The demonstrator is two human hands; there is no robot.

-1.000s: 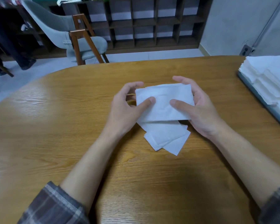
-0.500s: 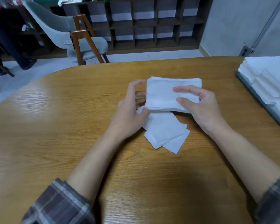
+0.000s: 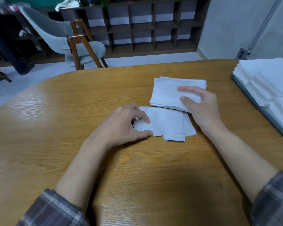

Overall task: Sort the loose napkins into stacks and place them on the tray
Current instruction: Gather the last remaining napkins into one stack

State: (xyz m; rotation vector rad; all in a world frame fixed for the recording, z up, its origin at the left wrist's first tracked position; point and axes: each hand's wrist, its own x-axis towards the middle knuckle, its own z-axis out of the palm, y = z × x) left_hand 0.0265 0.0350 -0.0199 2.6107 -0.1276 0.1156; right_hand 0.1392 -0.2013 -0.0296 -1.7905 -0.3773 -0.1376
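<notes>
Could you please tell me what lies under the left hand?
Overlapped loose napkins lie on the table, the left hand gripping their left end. The hand covers that end, so their count cannot be told.

A rounded wooden table [image 3: 72,160] carries a grey-blue tray [image 3: 268,111]. Well to the left of the tray, a few loose napkins [image 3: 168,123] lie overlapping, flat on the wood.
</notes>
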